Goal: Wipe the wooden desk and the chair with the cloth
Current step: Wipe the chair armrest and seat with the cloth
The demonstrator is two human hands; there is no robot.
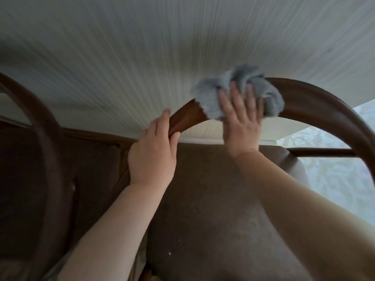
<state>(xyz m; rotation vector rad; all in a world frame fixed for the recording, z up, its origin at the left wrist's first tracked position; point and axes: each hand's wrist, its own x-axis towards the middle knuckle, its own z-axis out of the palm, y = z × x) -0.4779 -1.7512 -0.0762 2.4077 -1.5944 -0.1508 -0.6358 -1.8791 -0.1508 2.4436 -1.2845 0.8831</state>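
Observation:
A wooden chair with a curved brown back rail [316, 98] and a brown padded seat [213, 199] fills the lower middle of the head view. A bunched grey cloth [209, 94] lies over the top of the rail. My right hand [241, 120] presses on the cloth with straight, spread fingers. My left hand [154, 151] grips the rail just left of the cloth, thumb under the wood and fingers over it. The desk is not in sight.
A second chair with a curved dark rail [42, 126] and brown seat [91, 169] stands close on the left. A white ribbed wall [142, 57] rises behind both chairs. Pale patterned floor [334, 179] shows at the right.

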